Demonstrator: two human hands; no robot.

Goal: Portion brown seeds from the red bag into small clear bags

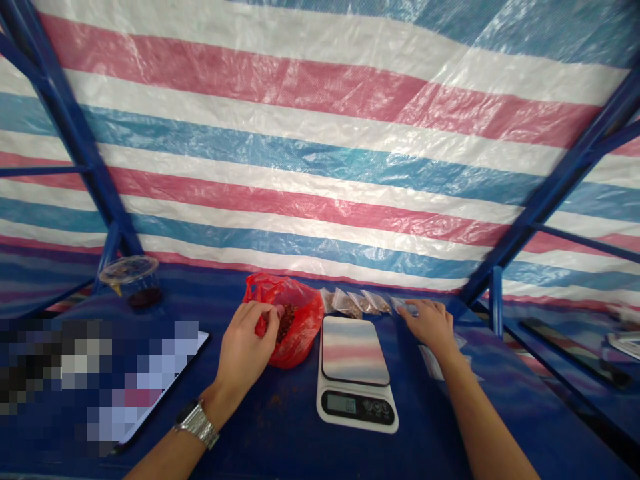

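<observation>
**Fingers in the red bag, scale waiting**

Fingers of our left hand [249, 343] sit pinched together at the mouth of the red plastic bag [293, 320], closed on what looks like a small pinch of the dark reddish-brown bits inside it, or on the bag's edge; we cannot tell which. The bag lies on the blue surface [280, 427], just left of the white digital scale [353, 372] and touching or nearly touching its left side. A metal watch [197, 423] sits on that wrist.

Our right hand [429, 323] rests palm down at the far right of the scale, fingers loosely spread over a small clear packet [406, 307]; whether they grip it or only press on it is not clear. More small clear packets [356, 303] with dark contents lie in a row just beyond the scale's far edge. The scale's platform is bare and its display is lit.

We judge this to be the portioning step: taking material from the bag while a packet is readied. The next move, as we see it, calls for a steady pinch and a short carry to the right without spilling.

Far left, a clear lidded cup [131, 280] stands near the blue frame post [75, 133], well apart from both hands. A striped tarp [320, 153] hangs behind.
</observation>
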